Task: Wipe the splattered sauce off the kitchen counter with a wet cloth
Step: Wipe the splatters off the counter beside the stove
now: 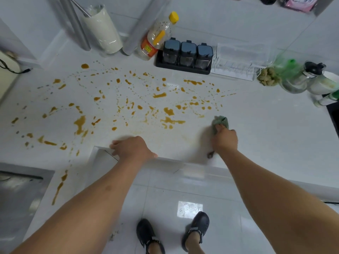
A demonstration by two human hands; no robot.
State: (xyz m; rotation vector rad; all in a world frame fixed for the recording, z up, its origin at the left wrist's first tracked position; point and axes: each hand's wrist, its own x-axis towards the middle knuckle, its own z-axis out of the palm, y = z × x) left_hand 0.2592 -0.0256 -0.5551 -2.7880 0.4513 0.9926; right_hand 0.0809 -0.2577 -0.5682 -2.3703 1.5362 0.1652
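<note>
My right hand is closed around the wet cloth, centre-right of frame. The sauce spreads leftward from it; I'd sweep left. My left hand rests open, probably flat, on the counter edge.

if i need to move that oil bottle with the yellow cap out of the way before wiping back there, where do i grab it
Grip the oil bottle by its yellow side handle, coming from the front, the counter's open side. It stands against the back wall, with a foil-like roll close on its left and the black spice jar set close on its right, so the sides look cramped. The handle faces you.
</note>
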